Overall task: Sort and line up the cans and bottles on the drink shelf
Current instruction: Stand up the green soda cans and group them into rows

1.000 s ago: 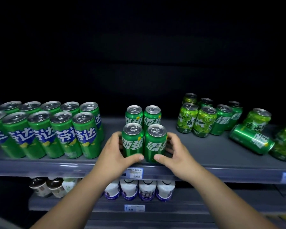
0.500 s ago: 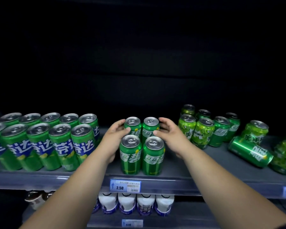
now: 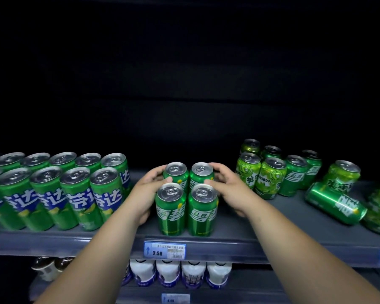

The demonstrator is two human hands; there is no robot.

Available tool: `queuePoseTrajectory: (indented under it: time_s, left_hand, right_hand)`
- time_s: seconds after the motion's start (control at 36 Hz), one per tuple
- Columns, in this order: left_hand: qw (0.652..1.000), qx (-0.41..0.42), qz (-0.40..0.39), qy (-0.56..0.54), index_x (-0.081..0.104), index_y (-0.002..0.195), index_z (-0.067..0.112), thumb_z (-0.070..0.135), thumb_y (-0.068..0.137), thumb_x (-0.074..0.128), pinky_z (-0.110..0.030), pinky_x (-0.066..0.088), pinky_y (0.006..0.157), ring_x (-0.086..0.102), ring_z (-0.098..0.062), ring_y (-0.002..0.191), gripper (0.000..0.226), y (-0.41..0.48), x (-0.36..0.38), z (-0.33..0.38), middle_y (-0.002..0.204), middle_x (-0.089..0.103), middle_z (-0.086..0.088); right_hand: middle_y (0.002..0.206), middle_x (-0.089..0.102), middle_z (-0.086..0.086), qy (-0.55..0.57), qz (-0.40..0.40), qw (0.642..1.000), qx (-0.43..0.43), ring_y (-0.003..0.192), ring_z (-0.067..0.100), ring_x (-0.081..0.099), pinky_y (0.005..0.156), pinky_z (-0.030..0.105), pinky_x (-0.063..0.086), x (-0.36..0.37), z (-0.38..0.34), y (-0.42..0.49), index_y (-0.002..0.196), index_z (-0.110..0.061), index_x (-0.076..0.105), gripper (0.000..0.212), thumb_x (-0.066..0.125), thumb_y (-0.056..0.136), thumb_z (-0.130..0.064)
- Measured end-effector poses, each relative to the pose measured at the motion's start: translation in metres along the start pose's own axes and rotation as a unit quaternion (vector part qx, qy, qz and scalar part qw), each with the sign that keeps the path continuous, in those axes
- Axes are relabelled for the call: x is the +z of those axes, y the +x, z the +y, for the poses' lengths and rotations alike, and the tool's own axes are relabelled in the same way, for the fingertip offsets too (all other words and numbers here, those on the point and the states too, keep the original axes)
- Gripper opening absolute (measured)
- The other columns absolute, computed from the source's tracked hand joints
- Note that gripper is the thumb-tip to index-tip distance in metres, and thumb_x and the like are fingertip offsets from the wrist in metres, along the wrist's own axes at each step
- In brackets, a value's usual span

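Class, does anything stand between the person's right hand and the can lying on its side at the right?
Yes. A cluster of upright cans stands between the right hand, which grips the rear right can, and the toppled can, toward the back of the shelf. The strip in front of that cluster looks bare.

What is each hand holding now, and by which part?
Left hand grips the rear left can, right hand the rear right can, each round its upper side.
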State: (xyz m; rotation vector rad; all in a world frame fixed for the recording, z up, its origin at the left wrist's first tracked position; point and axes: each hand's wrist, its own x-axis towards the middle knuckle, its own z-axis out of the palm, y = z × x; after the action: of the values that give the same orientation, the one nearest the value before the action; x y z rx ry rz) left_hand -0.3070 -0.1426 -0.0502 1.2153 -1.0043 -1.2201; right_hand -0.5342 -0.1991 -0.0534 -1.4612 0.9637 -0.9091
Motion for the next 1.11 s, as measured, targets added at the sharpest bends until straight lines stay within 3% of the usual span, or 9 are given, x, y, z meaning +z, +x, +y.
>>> queuePoseTrajectory:
  time_s: [0.11, 0.25, 0.56, 0.78, 0.86, 0.94, 1.11]
  left_hand:
    - [0.999, -0.006, -0.003, -0.032, 0.066, 0.123, 0.019, 0.008, 0.093, 0.056, -0.047, 0.048, 0.098, 0.067, -0.03, 0.104, 0.033, -0.002, 0.001, 0.001, 0.115, 0.073, -0.014]
    - [0.999, -0.007, 0.003, -0.04, 0.068, 0.117, 0.014, 0.02, 0.096, 0.055, -0.045, 0.047, 0.099, 0.067, -0.028, 0.103, 0.025, -0.004, 0.003, 0.004, 0.113, 0.073, -0.014]
    - [1.0, 0.006, 0.002, 0.001, 0.07, 0.111, 0.017, 0.023, 0.096, 0.057, -0.036, 0.051, 0.086, 0.07, -0.023, 0.095, 0.021, -0.012, 0.005, 0.01, 0.106, 0.075, -0.008]
    - [1.0, 0.007, 0.012, -0.01, 0.065, 0.124, 0.022, 0.026, 0.098, 0.056, -0.037, 0.051, 0.091, 0.069, -0.021, 0.108, 0.028, -0.016, 0.005, 0.011, 0.114, 0.074, -0.002]
    - [1.0, 0.004, 0.013, -0.017, 0.058, 0.133, 0.028, 0.027, 0.097, 0.058, -0.037, 0.052, 0.091, 0.068, -0.019, 0.11, 0.036, -0.02, 0.007, 0.01, 0.118, 0.072, 0.001]
    - [1.0, -0.003, 0.006, -0.03, 0.054, 0.136, 0.028, 0.024, 0.097, 0.058, -0.034, 0.053, 0.083, 0.07, -0.018, 0.105, 0.039, -0.023, 0.013, 0.01, 0.119, 0.072, -0.001]
    - [1.0, -0.003, 0.015, -0.026, 0.054, 0.138, 0.026, 0.023, 0.098, 0.058, -0.031, 0.054, 0.078, 0.072, -0.016, 0.1, 0.04, -0.022, 0.017, 0.013, 0.118, 0.072, -0.001]
  right_hand:
    - [0.114, 0.07, 0.003, 0.039, 0.001, 0.999, 0.006, 0.097, 0.012, 0.068, 0.079, 0.027, 0.054, 0.005, -0.005, -0.005, 0.126, -0.022, 0.058, 0.028, 0.059, 0.099, -0.012]
    - [0.111, 0.068, 0.004, 0.028, 0.007, 1.0, 0.003, 0.087, 0.005, 0.067, 0.067, 0.016, 0.052, 0.007, -0.004, -0.012, 0.125, -0.018, 0.058, 0.027, 0.059, 0.099, -0.01]
    - [0.111, 0.066, 0.003, 0.02, 0.015, 1.0, 0.01, 0.095, 0.01, 0.065, 0.073, 0.02, 0.049, 0.01, -0.008, -0.023, 0.118, -0.028, 0.06, 0.019, 0.055, 0.102, -0.018]
    - [0.12, 0.071, 0.005, 0.031, 0.03, 0.999, 0.017, 0.107, 0.016, 0.066, 0.086, 0.031, 0.049, 0.013, -0.011, -0.028, 0.125, -0.031, 0.062, 0.024, 0.053, 0.103, -0.025]
    - [0.119, 0.069, 0.002, 0.028, 0.047, 0.998, 0.012, 0.112, 0.015, 0.064, 0.09, 0.027, 0.048, 0.016, -0.009, -0.029, 0.127, -0.034, 0.06, 0.029, 0.056, 0.102, -0.02]
    - [0.12, 0.067, 0.002, 0.022, 0.065, 0.998, 0.01, 0.111, 0.011, 0.063, 0.084, 0.02, 0.048, 0.02, -0.008, -0.028, 0.134, -0.031, 0.057, 0.034, 0.055, 0.103, -0.017]
    - [0.116, 0.067, 0.001, 0.018, 0.08, 0.997, 0.011, 0.109, 0.013, 0.064, 0.081, 0.02, 0.05, 0.024, -0.011, -0.028, 0.133, -0.028, 0.057, 0.033, 0.054, 0.103, -0.015]
